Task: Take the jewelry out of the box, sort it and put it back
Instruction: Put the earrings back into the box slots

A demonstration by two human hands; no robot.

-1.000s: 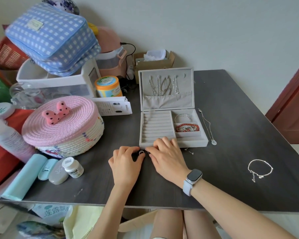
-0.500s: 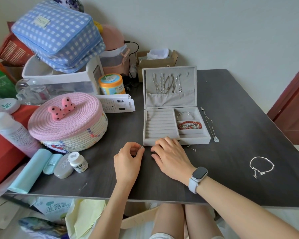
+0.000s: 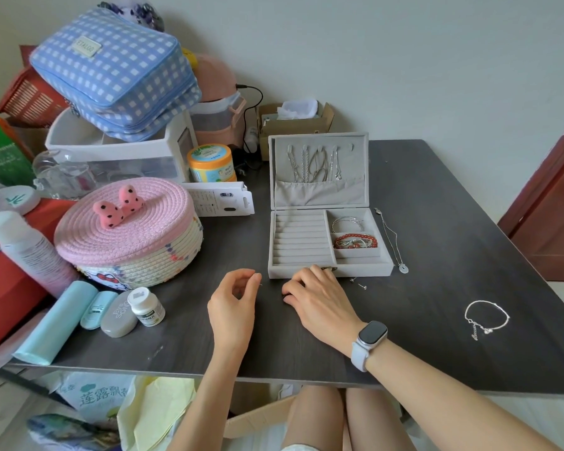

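Pinching something tiny at mid-frame, the left hand (image 3: pixel 233 296) keeps its grip closed; the item is too small to name. Right hand (image 3: pixel 316 296) rests curled on the worktop (image 3: pixel 437 229), touching the open jewelry box (image 3: pixel 329 242); whether it holds anything is unclear. A bracelet (image 3: pixel 485 317) lies at right.
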